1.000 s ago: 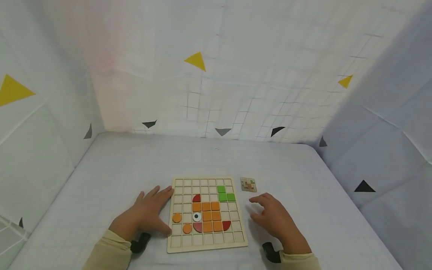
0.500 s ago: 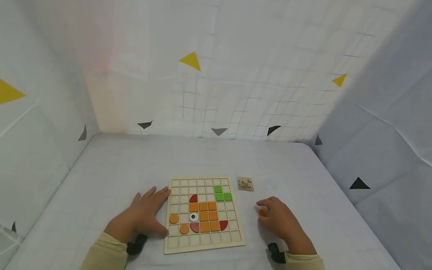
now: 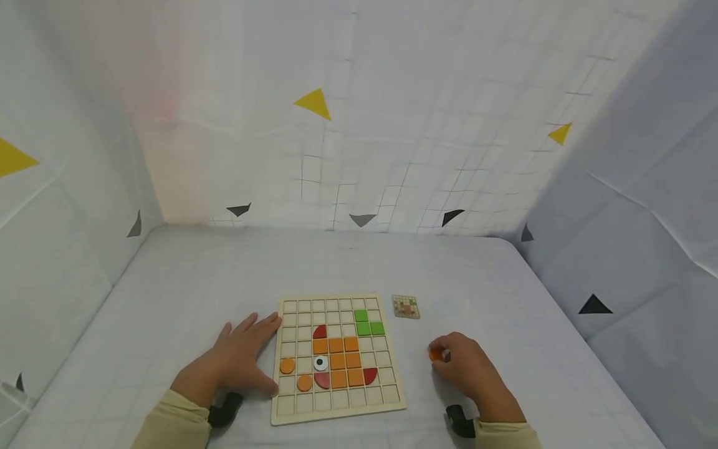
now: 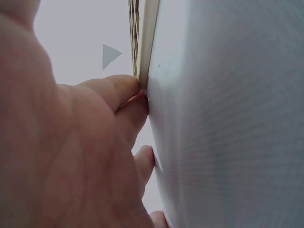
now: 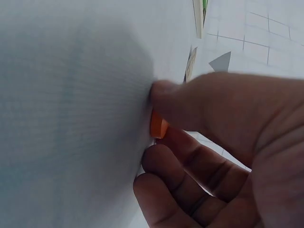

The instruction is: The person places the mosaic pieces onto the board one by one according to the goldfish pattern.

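Observation:
A wooden grid board (image 3: 283, 408) lies on the table with flat coloured pieces in several of its cells. My left hand (image 3: 232, 362) is spread at the board's left edge, its index fingertip and thumb against the side. In the left wrist view, fingertips (image 4: 128, 85) meet the board's rim (image 4: 148, 42). To the right of the board, my right hand (image 3: 465, 368) pinches an orange disc (image 3: 435, 354) low over the table. The right wrist view has the thumb (image 5: 166, 95) over the orange disc (image 5: 158, 126), with the fingers curled beside it.
Orange squares (image 3: 337, 361), green squares (image 3: 363, 328), red quarter-rounds (image 3: 370, 375), an eye disc (image 3: 320, 363) and two orange discs (image 3: 287, 366) sit in the grid. A small pattern card (image 3: 406, 307) lies beyond my right hand. White sheeting (image 3: 252, 149) surrounds the table.
My right hand has moved slightly right, away from the board, and its fingers have closed on the orange disc. The left hand stays at the board's edge; the head view has shifted slightly.

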Available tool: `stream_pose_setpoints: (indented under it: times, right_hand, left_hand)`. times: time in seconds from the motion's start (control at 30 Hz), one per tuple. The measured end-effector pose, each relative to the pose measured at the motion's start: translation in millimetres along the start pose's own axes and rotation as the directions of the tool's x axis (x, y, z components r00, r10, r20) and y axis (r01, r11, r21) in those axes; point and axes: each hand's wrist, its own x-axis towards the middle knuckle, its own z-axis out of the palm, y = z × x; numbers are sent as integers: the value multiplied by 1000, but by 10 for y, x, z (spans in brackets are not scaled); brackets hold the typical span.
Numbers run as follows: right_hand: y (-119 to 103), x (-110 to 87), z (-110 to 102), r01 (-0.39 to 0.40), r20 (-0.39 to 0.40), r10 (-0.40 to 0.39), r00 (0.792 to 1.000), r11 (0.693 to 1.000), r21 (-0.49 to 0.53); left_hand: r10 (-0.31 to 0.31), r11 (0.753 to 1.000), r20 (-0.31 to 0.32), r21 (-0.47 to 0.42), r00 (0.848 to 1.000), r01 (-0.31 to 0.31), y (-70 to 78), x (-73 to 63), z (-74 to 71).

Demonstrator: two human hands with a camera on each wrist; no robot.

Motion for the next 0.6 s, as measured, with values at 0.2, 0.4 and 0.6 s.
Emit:
stream_pose_setpoints:
  times: [0.2,0.4,0.6]
  right_hand:
    - [-30,28,11,34,-20,-34,999,999,2]
    - [-52,55,27,43,-15,-43,999,999,5]
    - [-107,60,-9,42,-23,-41,999,999,31]
  left_hand:
    - [6,1000,-3,-10,1000,-6,-15,2,8]
    - [4,1000,-3,-21,1000,-5,-12,-1,-6]
    - [-8,1000,0,-22,1000,8,-4,-7,-14]
